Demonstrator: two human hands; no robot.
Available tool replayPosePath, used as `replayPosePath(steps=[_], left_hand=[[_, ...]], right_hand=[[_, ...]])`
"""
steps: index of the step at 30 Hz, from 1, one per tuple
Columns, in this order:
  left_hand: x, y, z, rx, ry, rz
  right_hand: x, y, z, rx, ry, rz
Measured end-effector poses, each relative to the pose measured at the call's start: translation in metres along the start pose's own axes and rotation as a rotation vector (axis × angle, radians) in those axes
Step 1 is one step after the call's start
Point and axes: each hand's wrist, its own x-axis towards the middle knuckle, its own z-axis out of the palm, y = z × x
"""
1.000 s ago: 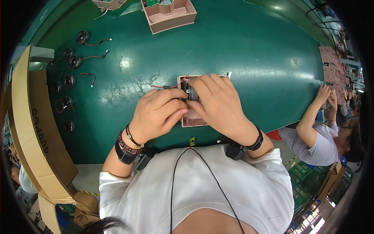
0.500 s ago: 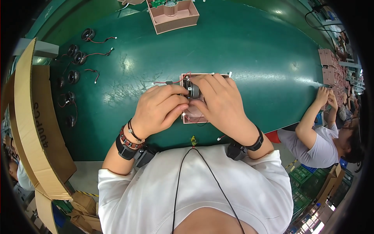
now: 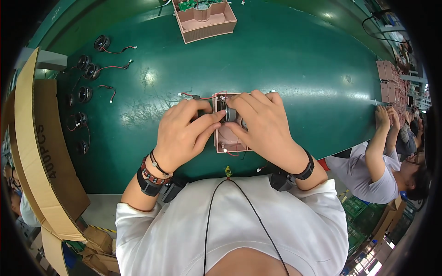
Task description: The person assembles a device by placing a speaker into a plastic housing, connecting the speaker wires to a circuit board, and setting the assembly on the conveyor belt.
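In front of me a pink plastic housing lies on the green table with its open side up. A round black speaker with a grey metal body is tilted on edge inside it. My left hand has curled fingers, their tips pressing the speaker's left rim. From the other side my right hand grips the speaker with thumb and fingers, covering the housing's right part. A red-and-black wire with a white connector runs out over the housing's left edge.
Several loose speakers with wires lie at the left, beside an open cardboard box. Another pink housing with a green circuit board stands at the far edge. Pink housings and a co-worker's hands are at the right.
My left index finger has bent, and its tip has come onto the speaker's rim. The hands stay at the housing. The whole view has shifted slightly.
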Motion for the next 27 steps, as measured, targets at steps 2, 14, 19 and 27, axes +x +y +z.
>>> replayPosePath(steps=[2, 14, 19, 27], left_hand=[[-0.003, -0.001, 0.002, -0.01, -0.036, -0.019], [-0.005, -0.004, 0.008, -0.065, -0.045, 0.007], [0.002, -0.001, 0.005, -0.023, -0.108, -0.039], [-0.008, -0.013, 0.0, 0.009, -0.125, 0.097]], right_hand=[[0.001, 0.0, 0.0, 0.0, -0.009, -0.015], [0.003, -0.004, 0.0, -0.072, -0.024, -0.053], [0.012, 0.0, -0.008, -0.143, -0.128, -0.112], [0.168, 0.087, -0.069, 0.162, 0.05, -0.242]])
